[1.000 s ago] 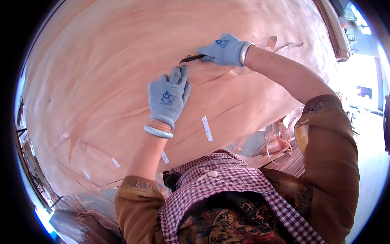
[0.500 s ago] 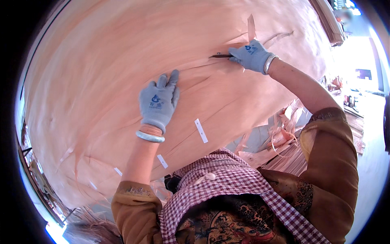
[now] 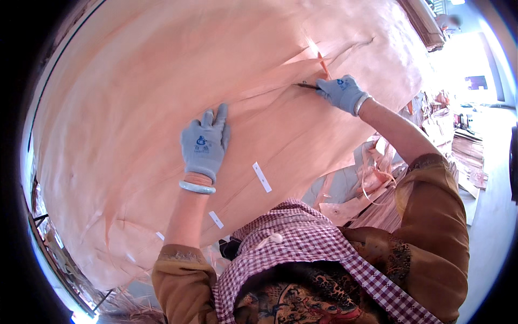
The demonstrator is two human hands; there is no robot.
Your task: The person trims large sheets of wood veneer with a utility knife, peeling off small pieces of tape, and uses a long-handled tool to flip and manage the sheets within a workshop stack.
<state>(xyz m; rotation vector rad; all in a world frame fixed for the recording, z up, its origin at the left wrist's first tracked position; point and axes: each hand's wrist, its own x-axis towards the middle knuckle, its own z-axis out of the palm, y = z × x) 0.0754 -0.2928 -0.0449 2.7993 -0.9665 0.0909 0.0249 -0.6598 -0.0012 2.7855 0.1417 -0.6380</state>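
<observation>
A broad pinkish sheet of wood veneer (image 3: 135,108) spreads before me, with creases and splits running across it. Gloved in pale blue, my left hand (image 3: 204,144) lies on the sheet with its fingers stretched out, pressing beside a long split. My right hand (image 3: 343,93), in a matching glove, is closed around a slim dark knife (image 3: 307,86), its tip pointing left at the veneer near the split. Just beyond the right hand, a narrow raised sliver of veneer (image 3: 323,62) stands up from the surface. The grip's inner side is hidden.
Short white tape strips (image 3: 262,177) stick to the near part of the sheet. Torn veneer scraps (image 3: 372,178) pile up past its near right edge. Stacked boards (image 3: 423,24) stand at the far right. Along the left runs a dark metal frame (image 3: 42,218).
My right hand has moved nearer and slightly right with the knife, away from the raised sliver. The sliver's visible shape has changed. My left hand stays flat on the veneer.
</observation>
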